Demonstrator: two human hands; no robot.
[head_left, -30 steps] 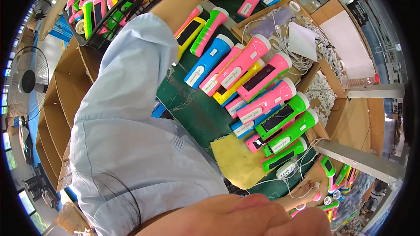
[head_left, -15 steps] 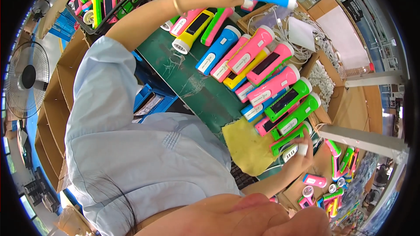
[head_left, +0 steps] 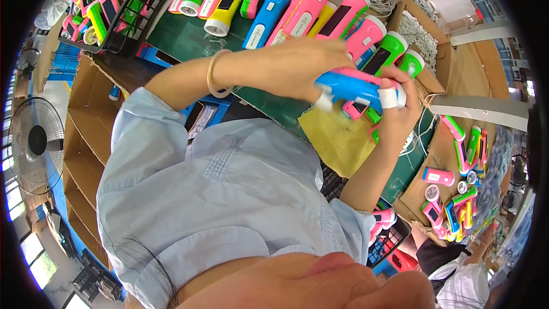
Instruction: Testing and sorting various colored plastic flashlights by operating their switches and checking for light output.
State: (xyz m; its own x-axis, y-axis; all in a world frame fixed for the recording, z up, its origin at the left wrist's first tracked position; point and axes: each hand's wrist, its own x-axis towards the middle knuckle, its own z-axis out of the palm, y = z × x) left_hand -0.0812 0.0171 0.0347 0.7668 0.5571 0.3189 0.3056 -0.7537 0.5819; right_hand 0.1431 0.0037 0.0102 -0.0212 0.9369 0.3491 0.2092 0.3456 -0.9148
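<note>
A blue-and-pink flashlight (head_left: 355, 90) is held between my two hands above the green tabletop. My left hand (head_left: 297, 66), with a ring-shaped bracelet on the wrist, is closed over the flashlight's left end; its fingers are partly blurred. My right hand (head_left: 400, 94) wraps the flashlight's other end, and white tape (head_left: 389, 98) covers one of its fingers. Just behind my hands lies a row of flashlights, among them a blue one (head_left: 267, 17), a pink one (head_left: 310, 6) and a green one (head_left: 389, 51). A yellow cloth (head_left: 337, 140) lies below the held flashlight.
A black crate (head_left: 123, 28) full of flashlights stands at the far left. Boxes with white cables (head_left: 372, 3) and small white parts (head_left: 417, 40) stand behind the row. A grey post (head_left: 480, 105) is at the right, near more flashlights on cardboard (head_left: 412, 200).
My left hand has come down from the far side with the blue flashlight. My right hand has risen from beside the green flashlight and now grips the blue one too. The view has shifted.
</note>
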